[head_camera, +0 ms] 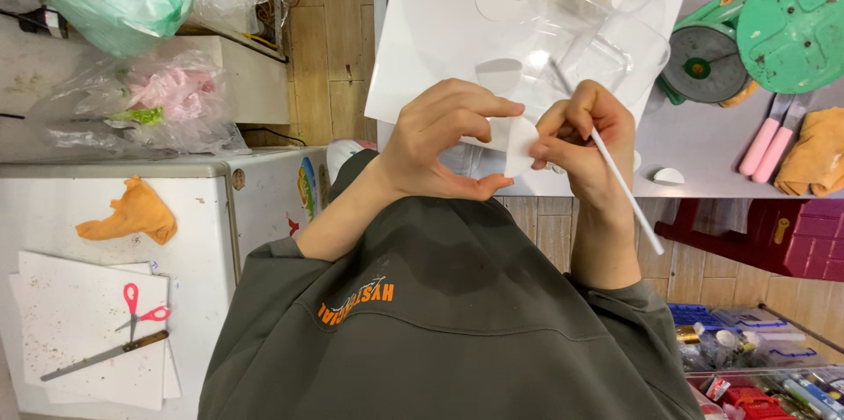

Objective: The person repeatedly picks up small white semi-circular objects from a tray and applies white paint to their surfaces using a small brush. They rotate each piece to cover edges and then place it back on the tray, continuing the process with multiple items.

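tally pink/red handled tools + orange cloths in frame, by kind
Red-handled scissors: 1
Pink-handled tools beside the green scale: 2
Orange cloths: 2
Total: 5

Both hands, left hand and right hand, pinch a white disc; the right also holds a white stick.

At lower left, red-handled scissors (136, 306) and a knife (104, 356) lie on white boards (79, 332). An orange cloth (130, 213) sits above them. At upper right stands a green scale (756, 33), with two pink-handled tools (769, 140) just below it.
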